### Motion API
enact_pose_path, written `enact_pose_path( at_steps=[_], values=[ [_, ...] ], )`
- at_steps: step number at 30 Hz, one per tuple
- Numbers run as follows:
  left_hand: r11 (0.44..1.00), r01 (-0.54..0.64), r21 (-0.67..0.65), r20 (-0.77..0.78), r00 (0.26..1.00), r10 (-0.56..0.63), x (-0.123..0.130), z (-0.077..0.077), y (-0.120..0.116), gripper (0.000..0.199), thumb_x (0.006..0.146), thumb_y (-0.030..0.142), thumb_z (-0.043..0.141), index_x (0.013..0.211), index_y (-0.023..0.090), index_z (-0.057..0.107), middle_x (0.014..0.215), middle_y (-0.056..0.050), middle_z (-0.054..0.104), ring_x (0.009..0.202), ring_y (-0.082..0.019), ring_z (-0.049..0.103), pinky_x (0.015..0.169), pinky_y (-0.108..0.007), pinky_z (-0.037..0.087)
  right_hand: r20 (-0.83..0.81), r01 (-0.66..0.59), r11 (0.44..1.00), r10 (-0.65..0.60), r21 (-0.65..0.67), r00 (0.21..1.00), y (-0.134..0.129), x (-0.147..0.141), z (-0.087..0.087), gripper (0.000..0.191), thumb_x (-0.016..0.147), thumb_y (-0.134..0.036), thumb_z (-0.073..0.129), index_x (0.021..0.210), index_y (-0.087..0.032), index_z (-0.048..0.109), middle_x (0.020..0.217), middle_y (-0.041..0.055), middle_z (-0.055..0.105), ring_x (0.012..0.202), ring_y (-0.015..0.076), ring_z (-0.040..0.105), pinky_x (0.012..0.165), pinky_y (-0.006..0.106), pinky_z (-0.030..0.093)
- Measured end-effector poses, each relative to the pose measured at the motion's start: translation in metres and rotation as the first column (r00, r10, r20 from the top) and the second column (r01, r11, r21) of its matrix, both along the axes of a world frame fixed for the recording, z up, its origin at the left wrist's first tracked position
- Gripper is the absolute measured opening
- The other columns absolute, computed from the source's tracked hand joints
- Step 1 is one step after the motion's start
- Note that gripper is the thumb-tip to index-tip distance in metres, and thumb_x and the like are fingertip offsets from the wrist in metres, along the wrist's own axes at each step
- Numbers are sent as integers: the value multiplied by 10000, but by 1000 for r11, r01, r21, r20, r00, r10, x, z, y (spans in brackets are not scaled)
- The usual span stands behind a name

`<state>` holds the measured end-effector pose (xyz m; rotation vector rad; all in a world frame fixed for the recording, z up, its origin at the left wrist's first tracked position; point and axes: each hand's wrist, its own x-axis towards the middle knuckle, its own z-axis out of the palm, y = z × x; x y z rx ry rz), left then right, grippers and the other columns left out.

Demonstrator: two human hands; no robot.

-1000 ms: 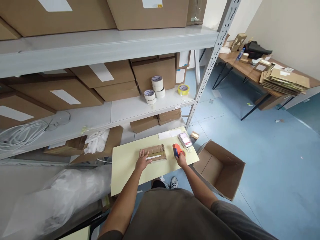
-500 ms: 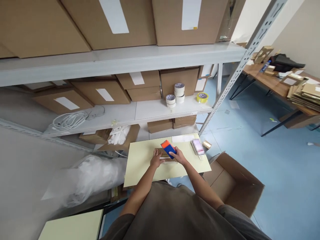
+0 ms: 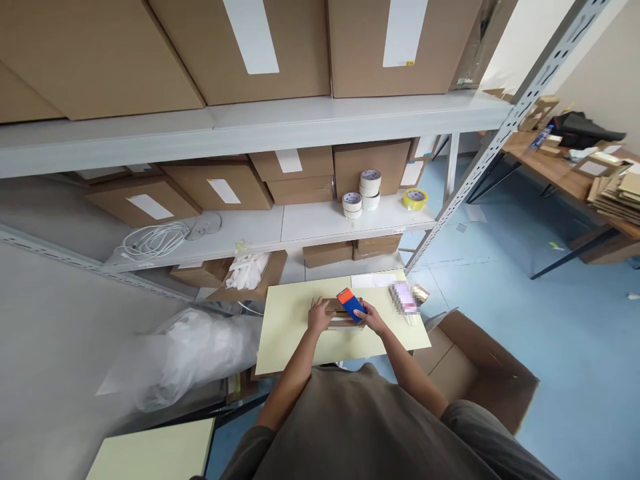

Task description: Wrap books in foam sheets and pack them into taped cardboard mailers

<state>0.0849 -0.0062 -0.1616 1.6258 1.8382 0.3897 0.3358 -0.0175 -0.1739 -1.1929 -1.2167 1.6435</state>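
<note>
1. The right hand (image 3: 369, 315) is closed around one tape dispenser (image 3: 352, 305), a flat blue body with an orange end, tilted over the box.
2. The left hand (image 3: 319, 316) lies on the left end of the same box; whether its fingers pinch or only press, I cannot tell.
3. Under both hands is one brown cardboard box (image 3: 337, 314), oblong, with a pale strip along its near side.
4. Around the grip, the smooth pale-yellow tabletop (image 3: 286, 332) runs out broadly leftward; its near edge is close, below the wrists.
5. Right of the grip, near the right edge, lies one blurred pale item (image 3: 404, 298); beyond the grip, one white paper sheet (image 3: 373, 281).
6. Further right, past that edge, gapes one open carton (image 3: 463, 363).
7. Beyond, on the grey metal shelf (image 3: 310, 223), stand two stacks of white tape rolls (image 3: 370, 184) and one yellow roll (image 3: 415, 199).
</note>
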Motion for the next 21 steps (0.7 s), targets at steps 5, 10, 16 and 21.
enact_pose_path(
  at_steps=[5, 10, 16, 21],
  values=[
    [993, -112, 31, 512, 855, 80, 15, 27, 32, 490, 966, 565, 583, 1131, 165, 812, 1220, -128, 791, 1209, -303, 683, 1056, -394, 515, 8, -12, 1000, 12, 10, 1000, -3, 3, 0, 569, 718, -698, 830, 958, -213, 654, 917, 24, 683, 885, 230, 615, 850, 369, 498],
    [989, 13, -149, 718, 689, 99, 19, 35, 44, 537, 713, 618, 835, 942, 132, 832, 987, -116, 825, 994, -292, 737, 915, -375, 548, 43, -39, 999, 38, 20, 998, -5, 5, 4, 590, 713, -722, 821, 945, -206, 652, 894, 20, 680, 855, 216, 607, 826, 353, 491],
    [947, 8, -322, 793, 549, 265, 15, 37, 39, 567, 596, 564, 948, 938, 126, 832, 963, -129, 826, 929, -286, 764, 920, -399, 568, 115, -64, 996, 56, 63, 992, -6, 9, 13, 568, 735, -712, 802, 924, -199, 648, 875, 26, 681, 848, 218, 598, 814, 346, 485],
    [918, 35, -396, 810, 483, 331, 15, 48, 37, 567, 503, 487, 1012, 894, 117, 833, 926, -135, 828, 895, -286, 767, 911, -412, 581, 194, -66, 987, 37, 144, 980, -6, 10, 26, 509, 767, -671, 771, 925, -200, 662, 858, 15, 658, 816, 203, 556, 802, 330, 464]
  ],
)
